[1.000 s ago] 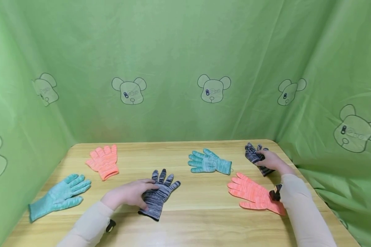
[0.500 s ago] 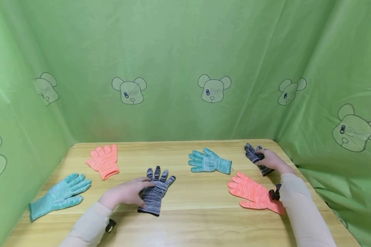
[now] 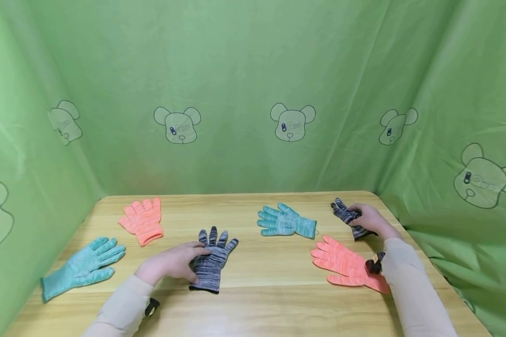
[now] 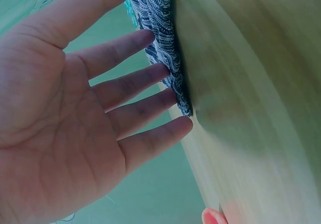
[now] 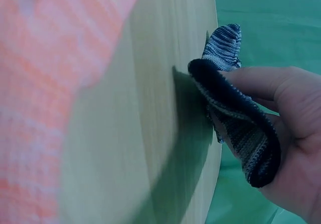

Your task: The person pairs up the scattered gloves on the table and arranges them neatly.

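A black-and-grey knit glove (image 3: 211, 267) lies flat on the table at centre left, fingers pointing away. My left hand (image 3: 173, 263) rests on it with thumb near the cuff. In the left wrist view the fingers of that hand (image 4: 90, 93) are nearly straight, their tips on the knit fabric. At the far right corner my right hand (image 3: 372, 219) pinches a second black-and-grey glove (image 3: 340, 211). The right wrist view shows its cuff (image 5: 251, 133) gaping and raised off the wood, with the thumb and fingers around the fabric.
On the wooden table (image 3: 261, 309) lie two teal gloves, one at left (image 3: 82, 267) and one at back centre (image 3: 286, 221). Orange gloves lie at back left (image 3: 143, 220) and under the right forearm (image 3: 341, 262). Green cloth (image 3: 236, 159) surrounds the table.
The left black-and-grey glove has turned upright and shifted slightly left and away under my left hand. The right one's fingers have moved a little left in my right hand's pinch.
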### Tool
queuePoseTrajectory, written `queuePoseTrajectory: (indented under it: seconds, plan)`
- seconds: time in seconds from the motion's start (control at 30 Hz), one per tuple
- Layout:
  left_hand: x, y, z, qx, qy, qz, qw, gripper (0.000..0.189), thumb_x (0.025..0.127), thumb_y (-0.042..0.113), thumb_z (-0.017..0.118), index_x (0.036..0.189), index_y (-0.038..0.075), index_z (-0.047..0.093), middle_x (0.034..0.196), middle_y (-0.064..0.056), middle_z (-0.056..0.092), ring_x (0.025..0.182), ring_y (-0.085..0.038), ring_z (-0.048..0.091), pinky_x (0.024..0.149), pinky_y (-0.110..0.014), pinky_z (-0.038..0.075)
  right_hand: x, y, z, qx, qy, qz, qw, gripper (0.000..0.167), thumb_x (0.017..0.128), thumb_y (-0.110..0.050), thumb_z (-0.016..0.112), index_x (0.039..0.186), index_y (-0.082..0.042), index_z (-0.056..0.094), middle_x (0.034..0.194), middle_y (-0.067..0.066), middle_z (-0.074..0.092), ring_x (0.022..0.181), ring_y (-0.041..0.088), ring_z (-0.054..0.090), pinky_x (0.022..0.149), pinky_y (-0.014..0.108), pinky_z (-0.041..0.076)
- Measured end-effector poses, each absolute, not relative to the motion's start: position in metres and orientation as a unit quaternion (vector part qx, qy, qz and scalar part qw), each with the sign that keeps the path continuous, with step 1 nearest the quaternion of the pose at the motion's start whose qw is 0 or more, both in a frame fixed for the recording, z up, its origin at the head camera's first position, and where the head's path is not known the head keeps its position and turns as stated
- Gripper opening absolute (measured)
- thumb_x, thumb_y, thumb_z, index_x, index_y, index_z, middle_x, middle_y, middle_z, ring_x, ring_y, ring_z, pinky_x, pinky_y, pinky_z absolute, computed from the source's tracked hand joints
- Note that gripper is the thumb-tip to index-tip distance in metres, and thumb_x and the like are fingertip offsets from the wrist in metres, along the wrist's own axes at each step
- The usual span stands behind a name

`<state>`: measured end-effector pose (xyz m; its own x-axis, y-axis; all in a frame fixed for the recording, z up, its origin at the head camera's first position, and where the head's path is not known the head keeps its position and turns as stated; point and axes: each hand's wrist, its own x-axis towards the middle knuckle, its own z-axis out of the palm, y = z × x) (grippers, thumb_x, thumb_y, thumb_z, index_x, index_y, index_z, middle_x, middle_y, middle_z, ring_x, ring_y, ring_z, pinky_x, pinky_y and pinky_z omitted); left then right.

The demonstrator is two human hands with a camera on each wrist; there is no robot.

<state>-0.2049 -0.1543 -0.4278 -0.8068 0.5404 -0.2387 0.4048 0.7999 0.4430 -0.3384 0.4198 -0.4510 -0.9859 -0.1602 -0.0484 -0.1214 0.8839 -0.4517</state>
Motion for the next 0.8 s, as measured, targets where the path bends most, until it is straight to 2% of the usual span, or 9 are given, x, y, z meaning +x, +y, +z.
queuePoseTrajectory:
  seconds: [0.27, 0.57, 0.8]
  plan:
    - [-0.205, -0.155, -0.428, 0.256, 0.93, 0.194, 0.179, 0.083, 0.067, 0.019, 0.086, 0.141, 0.008, 0.05, 0.151, -0.023, 0.038, 0.137, -0.045, 0.038, 0.113, -0.059, 0.035, -0.338, 0.419, -0.446, -0.053, 0.962, -0.264, 0.036, 0.056, 0.086, -0.011, 0.068, 0.134, 0.009, 0.049, 0.134, 0.039, 0.047, 0.115, 0.049, 0.049, 0.094, 0.058, 0.044]
    - [-0.205, -0.156, -0.426, 0.255, 0.93, 0.195, 0.182, 0.082, 0.068, 0.018, 0.085, 0.141, 0.007, 0.049, 0.151, -0.024, 0.038, 0.137, -0.046, 0.038, 0.113, -0.058, 0.035, -0.34, 0.416, -0.442, -0.05, 0.957, -0.283, 0.03, 0.056, 0.089, -0.012, 0.066, 0.137, 0.008, 0.046, 0.138, 0.038, 0.042, 0.121, 0.051, 0.045, 0.099, 0.062, 0.041]
    - [-0.205, -0.156, -0.428, 0.25, 0.932, 0.194, 0.178, 0.083, 0.068, 0.019, 0.086, 0.141, 0.006, 0.049, 0.151, -0.023, 0.038, 0.138, -0.046, 0.036, 0.114, -0.058, 0.034, -0.337, 0.414, -0.44, -0.044, 0.957, -0.285, 0.019, 0.057, 0.088, -0.014, 0.066, 0.138, 0.007, 0.046, 0.137, 0.037, 0.044, 0.113, 0.045, 0.05, 0.089, 0.048, 0.047]
